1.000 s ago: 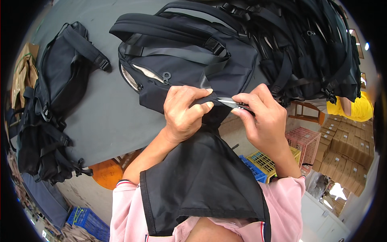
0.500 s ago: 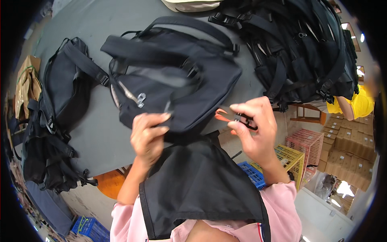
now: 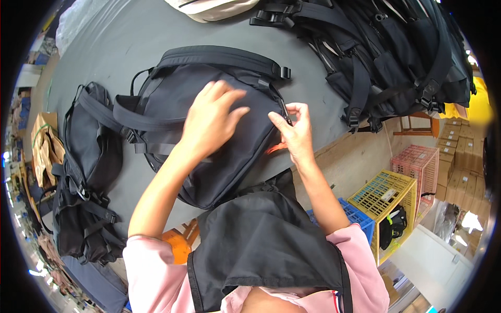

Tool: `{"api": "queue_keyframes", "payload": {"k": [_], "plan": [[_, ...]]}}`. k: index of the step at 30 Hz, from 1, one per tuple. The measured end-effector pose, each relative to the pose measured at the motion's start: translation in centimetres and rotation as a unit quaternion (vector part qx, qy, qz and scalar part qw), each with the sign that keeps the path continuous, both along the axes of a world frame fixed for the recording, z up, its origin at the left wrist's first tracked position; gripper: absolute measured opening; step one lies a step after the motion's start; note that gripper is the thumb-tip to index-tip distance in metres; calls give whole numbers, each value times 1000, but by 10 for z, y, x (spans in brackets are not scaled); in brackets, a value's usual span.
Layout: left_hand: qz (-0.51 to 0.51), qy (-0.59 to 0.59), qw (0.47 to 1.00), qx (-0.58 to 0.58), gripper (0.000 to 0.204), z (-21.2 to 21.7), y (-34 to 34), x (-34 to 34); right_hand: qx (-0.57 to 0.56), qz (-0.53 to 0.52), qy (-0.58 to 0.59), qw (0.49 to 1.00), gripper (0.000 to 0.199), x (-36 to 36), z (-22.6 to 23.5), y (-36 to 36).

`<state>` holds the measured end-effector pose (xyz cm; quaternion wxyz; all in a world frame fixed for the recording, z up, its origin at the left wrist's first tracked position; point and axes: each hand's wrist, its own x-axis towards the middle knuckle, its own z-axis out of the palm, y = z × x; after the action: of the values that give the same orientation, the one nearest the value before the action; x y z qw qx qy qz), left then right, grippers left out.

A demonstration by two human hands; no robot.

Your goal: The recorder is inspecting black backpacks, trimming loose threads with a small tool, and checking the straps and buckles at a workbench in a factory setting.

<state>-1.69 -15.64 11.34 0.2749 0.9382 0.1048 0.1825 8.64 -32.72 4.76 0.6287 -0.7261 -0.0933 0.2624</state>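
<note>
A black backpack (image 3: pixel 242 151) lies on the grey table in front of me, its padded shoulder straps (image 3: pixel 219 56) across the far and left parts. My left hand (image 3: pixel 211 115) is over the backpack's middle, slightly blurred, fingers apart and holding nothing; whether it touches the fabric I cannot tell. At the bag's right edge, my right hand (image 3: pixel 298 133) is closed, thumb and forefinger together around a small black tool (image 3: pixel 287 118). An orange loop (image 3: pixel 276 148) sticks out below that hand. Fingers hide most of the tool, so its kind is unclear.
Piled black backpacks (image 3: pixel 386 62) fill the table's far right; another black bag (image 3: pixel 91 141) lies left. A cream bag (image 3: pixel 216 8) sits at the far edge. Below right stand yellow (image 3: pixel 383 190), blue (image 3: pixel 360 219) and pink crates (image 3: pixel 417 164). A person in yellow (image 3: pixel 480 101) is beyond.
The backpack has turned and its straps have settled. My left hand has let go of the bag's near edge and moved farther over it. My right hand has moved left to the bag's right edge.
</note>
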Motion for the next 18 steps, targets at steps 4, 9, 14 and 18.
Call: {"api": "queue_keyframes", "payload": {"k": [4, 9, 14, 18], "plan": [[-26, 86, 996, 0, 33, -40, 8, 58, -24, -8, -12, 1000, 56, -10, -1, 1], [-64, 116, 988, -80, 32, -62, 22, 79, -32, -14, 151, 988, 46, -3, 1, 5], [-220, 12, 975, -11, 22, -59, 30, 86, 108, -83, 98, 986, 26, -2, -16, 9], [-205, 82, 975, -22, 20, -34, 28, 81, 96, -54, 136, 985, 28, 1, -11, 4]]}}
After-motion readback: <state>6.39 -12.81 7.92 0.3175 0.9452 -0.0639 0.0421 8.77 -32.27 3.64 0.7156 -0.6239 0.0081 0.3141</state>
